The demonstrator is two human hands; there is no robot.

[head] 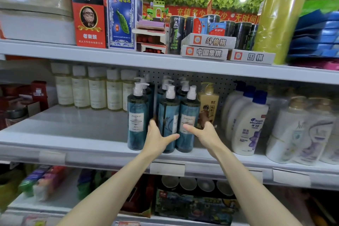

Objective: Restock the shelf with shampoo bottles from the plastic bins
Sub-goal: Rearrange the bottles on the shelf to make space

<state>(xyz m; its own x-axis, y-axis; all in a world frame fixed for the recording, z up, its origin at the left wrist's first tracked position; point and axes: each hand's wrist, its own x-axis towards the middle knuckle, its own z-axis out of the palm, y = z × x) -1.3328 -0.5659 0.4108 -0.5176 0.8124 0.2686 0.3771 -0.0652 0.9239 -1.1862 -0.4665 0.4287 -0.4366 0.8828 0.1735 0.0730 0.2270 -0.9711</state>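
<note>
2 grips: left hand (158, 138) holds the middle teal bottle (167, 113), right hand (204, 134) the right teal bottle (189, 109), fingers hidden behind.

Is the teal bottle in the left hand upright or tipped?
Upright: the teal bottle stands on the shelf, pump on top, left hand around it.

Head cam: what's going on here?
A person is restocking a store shelf. Their left grip wraps the middle teal bottle, and their right grip wraps the right teal bottle. Both bottles stand at the front of the middle shelf. A third teal bottle stands untouched to their left, with more behind. No bins in view.
</note>
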